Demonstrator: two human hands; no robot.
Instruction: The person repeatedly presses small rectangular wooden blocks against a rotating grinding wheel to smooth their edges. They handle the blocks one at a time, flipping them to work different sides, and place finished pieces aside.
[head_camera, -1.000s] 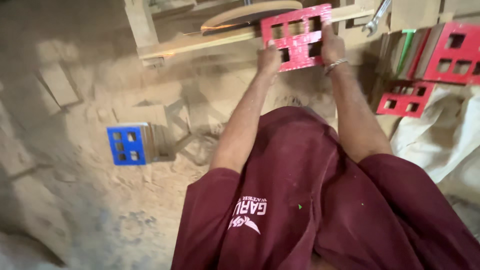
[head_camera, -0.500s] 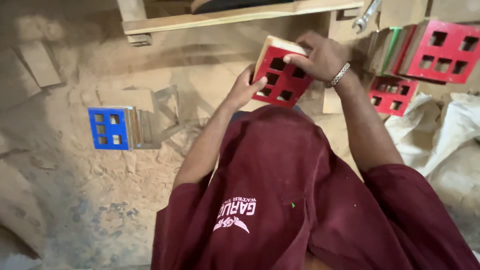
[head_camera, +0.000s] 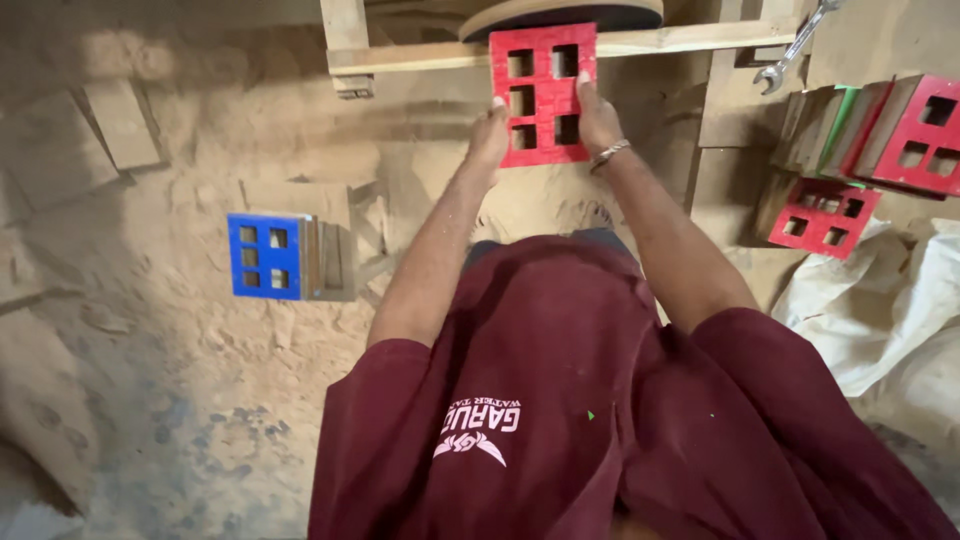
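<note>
Both hands hold 1 red panel (head_camera: 541, 95), a flat painted piece cut through with 6 square holes in 2 columns, upright in front of the wooden frame at the top of the view. The left hand (head_camera: 489, 132) grips its left edge low down, fingers curled together behind the edge so only the knuckles show; how far they wrap I cannot tell. The right hand (head_camera: 596, 115) clamps the right edge, thumb lying along the face and the other fingers hidden behind the panel. A bracelet (head_camera: 607, 153) sits on that wrist.

The panel's top edge meets a horizontal wooden rail (head_camera: 660, 44), with a round disc (head_camera: 560, 12) just above it, so the step in hand looks like presenting the panel's edge to the disc. As a judgement, the next move calls for steady, even pressure from both hands and fingertips kept well clear of the disc's rim.

On the sawdust floor (head_camera: 150, 380), a blue panel (head_camera: 264, 256) stands at the front of a stack of plain ones (head_camera: 330, 258), near the left edge. More red panels (head_camera: 826, 215) lean at the right edge beside a white sack (head_camera: 880, 300), and a spanner (head_camera: 790, 50) hangs near the top right corner.
</note>
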